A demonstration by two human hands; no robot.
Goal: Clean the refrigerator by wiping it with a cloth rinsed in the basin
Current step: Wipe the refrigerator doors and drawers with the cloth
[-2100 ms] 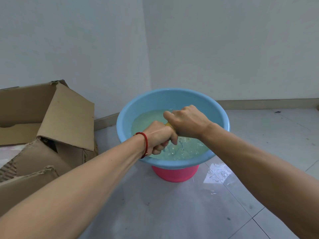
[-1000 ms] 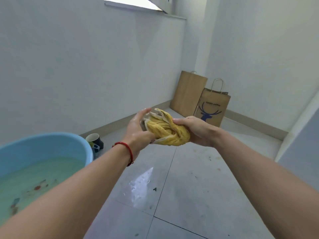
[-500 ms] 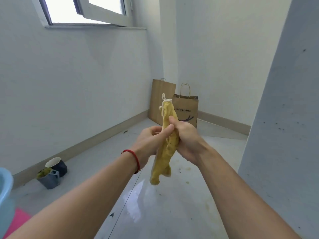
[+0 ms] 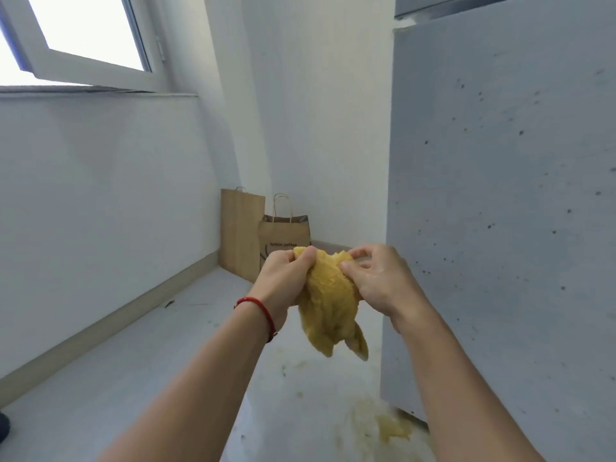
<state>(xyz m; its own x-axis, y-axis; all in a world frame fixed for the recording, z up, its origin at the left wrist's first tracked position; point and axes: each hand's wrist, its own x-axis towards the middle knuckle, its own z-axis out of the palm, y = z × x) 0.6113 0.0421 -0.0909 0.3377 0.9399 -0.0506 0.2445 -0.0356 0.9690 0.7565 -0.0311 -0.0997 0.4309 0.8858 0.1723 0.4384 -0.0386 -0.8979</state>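
A damp yellow cloth hangs bunched between both hands in the middle of the head view. My left hand, with a red string on its wrist, grips the cloth's upper left edge. My right hand pinches its upper right edge with thumb and fingers. The refrigerator fills the right side, a tall grey-white panel dotted with dark specks, just right of my right hand. The basin is out of view.
Two brown paper bags lean in the far corner. A yellowish spill lies on the floor by the refrigerator's base. An open window is at the upper left, above a white wall with a baseboard.
The view swung right from the blue basin to the refrigerator. The cloth came out of the water wrung, and both hands now pull it apart at the top instead of holding it twisted.
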